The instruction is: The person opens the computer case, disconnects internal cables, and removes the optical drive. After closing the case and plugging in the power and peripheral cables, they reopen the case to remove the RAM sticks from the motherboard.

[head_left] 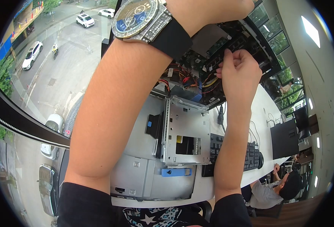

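An opened desktop computer case shows its circuit board and bundled coloured cables. Over its inside, my right hand has thumb and fingers pinched together close to the cables. Whatever lies between those fingertips is too small to make out. My left hand reaches across the top of the case, its fingers cut off by the frame's upper edge. A large watch with a black strap is on that wrist. Nearer to me is a metal drive cage, with a blue latch below it.
A black keyboard lies on the white table, partly behind my right forearm. Loose cables and a black box-like object are farther right. Another person sits at lower right. A window overlooking a street borders the left.
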Demonstrator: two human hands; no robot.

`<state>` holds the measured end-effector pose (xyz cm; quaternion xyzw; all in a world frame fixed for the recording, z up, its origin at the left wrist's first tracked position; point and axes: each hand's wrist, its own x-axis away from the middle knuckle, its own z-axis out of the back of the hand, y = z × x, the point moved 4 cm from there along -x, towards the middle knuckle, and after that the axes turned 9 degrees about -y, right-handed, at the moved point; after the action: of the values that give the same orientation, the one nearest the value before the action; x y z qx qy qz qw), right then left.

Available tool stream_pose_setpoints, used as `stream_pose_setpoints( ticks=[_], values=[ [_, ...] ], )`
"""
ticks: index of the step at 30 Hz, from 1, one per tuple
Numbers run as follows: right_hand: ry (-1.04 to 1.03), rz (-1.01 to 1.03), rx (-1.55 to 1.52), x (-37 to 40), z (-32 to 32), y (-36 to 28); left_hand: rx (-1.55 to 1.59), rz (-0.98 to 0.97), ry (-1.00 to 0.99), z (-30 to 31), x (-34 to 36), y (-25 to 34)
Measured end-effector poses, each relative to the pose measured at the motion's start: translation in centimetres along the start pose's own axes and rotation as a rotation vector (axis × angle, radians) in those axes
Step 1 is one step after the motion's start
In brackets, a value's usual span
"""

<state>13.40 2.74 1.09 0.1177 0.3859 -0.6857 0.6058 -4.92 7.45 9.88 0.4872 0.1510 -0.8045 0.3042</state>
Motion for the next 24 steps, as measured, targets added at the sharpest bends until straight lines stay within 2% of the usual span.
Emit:
stream_pose_setpoints(
  ticks=[2, 4, 5, 7, 14, 17, 22, 24],
  values=[
    [0.006, 0.005, -0.001, 0.1, -0.2, 0.0, 0.026, 0.005, -0.035, -0.2, 0.2, 0.2],
    [0.014, 0.01, -0.002, 0.1, -0.2, 0.0, -0.108, 0.022, 0.121, -0.6, 0.6, 0.6],
    [-0.009, 0.013, 0.029, 0.1, -0.2, 0.0, -0.108, 0.021, 0.122, -0.5, 0.4, 0.5],
    [-0.031, 0.016, 0.059, 0.0, -0.3, -0.1, -0.02, -0.002, 0.028, -0.6, 0.0, 0.0],
    [-0.038, 0.02, 0.058, 0.0, -0.2, -0.1, -0.031, 0.007, 0.044, -0.6, 0.2, 0.2],
    [-0.036, 0.027, 0.064, 0.0, -0.3, 0.0, -0.044, -0.03, 0.128, -1.2, -0.2, -0.3],
    [-0.038, 0.032, 0.076, 0.0, -0.2, 0.0, 0.022, 0.028, -0.03, 0.1, -0.1, 0.2],
    [-0.035, 0.032, 0.076, 0.0, -0.3, 0.0, 0.002, 0.004, 0.019, -0.3, 0.0, 0.0]
  ],
)
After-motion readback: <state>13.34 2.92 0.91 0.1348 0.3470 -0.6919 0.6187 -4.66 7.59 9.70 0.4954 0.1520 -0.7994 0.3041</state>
